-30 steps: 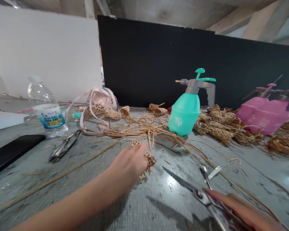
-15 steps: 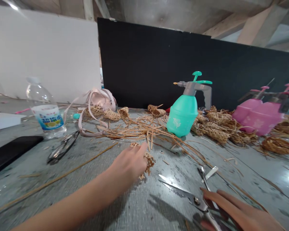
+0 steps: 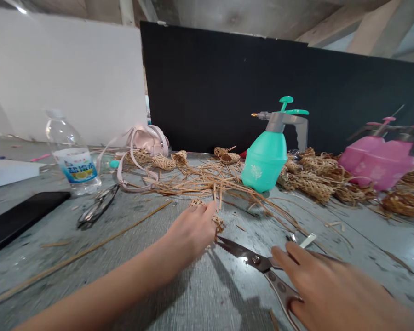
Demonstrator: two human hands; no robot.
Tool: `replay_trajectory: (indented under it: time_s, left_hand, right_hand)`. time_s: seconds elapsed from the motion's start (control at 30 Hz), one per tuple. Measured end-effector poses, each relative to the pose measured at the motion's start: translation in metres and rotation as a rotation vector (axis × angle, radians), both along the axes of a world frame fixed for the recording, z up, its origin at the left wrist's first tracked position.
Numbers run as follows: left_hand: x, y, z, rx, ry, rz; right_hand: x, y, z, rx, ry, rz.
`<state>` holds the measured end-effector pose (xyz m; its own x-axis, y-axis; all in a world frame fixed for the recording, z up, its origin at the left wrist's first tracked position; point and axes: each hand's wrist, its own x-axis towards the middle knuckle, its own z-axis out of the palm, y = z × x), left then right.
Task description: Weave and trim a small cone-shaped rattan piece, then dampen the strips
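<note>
My left hand is closed over a small woven strip piece, pressing it near the tabletop; bits of its openwork edge show beyond the fingers, and the rest is hidden. My right hand, slightly blurred, grips the handles of metal scissors. The scissor tip points left, right beside the woven piece; whether it touches cannot be told. Just past my left hand lie loose brown strips. A small shiny metal tool rests beyond my right fingers, partly covered by them.
A green spray bottle stands behind the strips, with pink sprayers farther right. Woven pieces are heaped between them. Toward the left are a water bottle, glasses, a phone and a pink bag.
My right hand has lifted the scissors and swung them leftward, bringing the tip up to the woven piece. My left hand keeps its hold; the whole view has shifted slightly.
</note>
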<state>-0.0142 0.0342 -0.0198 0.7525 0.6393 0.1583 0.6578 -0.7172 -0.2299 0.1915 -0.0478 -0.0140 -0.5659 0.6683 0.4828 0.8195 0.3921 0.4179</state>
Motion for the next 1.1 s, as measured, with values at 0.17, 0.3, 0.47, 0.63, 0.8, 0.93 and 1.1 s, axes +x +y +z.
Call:
replay_trajectory:
  time_s: [0.17,0.3,0.47,0.63,0.8,0.93,1.1]
  left_hand:
    - [-0.002,0.003,0.004,-0.013,0.053,0.014]
    - [-0.004,0.005,0.002,-0.003,0.051,0.022]
    - [-0.009,0.012,-0.002,-0.006,0.029,0.021]
    - [-0.011,0.014,-0.003,-0.028,0.013,0.016]
    - [-0.012,0.013,0.001,-0.062,0.017,0.025]
    - [-0.01,0.012,0.005,-0.067,0.03,0.021]
    - [-0.007,0.01,0.008,-0.076,0.072,0.018]
  right_hand:
    - [0.0,-0.002,-0.002,0.012,0.026,-0.003]
    - [-0.02,0.007,0.006,-0.319,0.009,-0.237]
    - [-0.039,0.022,0.021,-0.651,0.008,-0.468]
    - [-0.044,0.028,0.024,-0.706,0.017,-0.466]
    - [-0.043,0.036,0.02,-0.714,-0.014,-0.394]
    - [-0.038,0.038,0.013,-0.706,-0.027,-0.357]
    - [-0.035,0.038,0.007,-0.708,-0.032,-0.342]
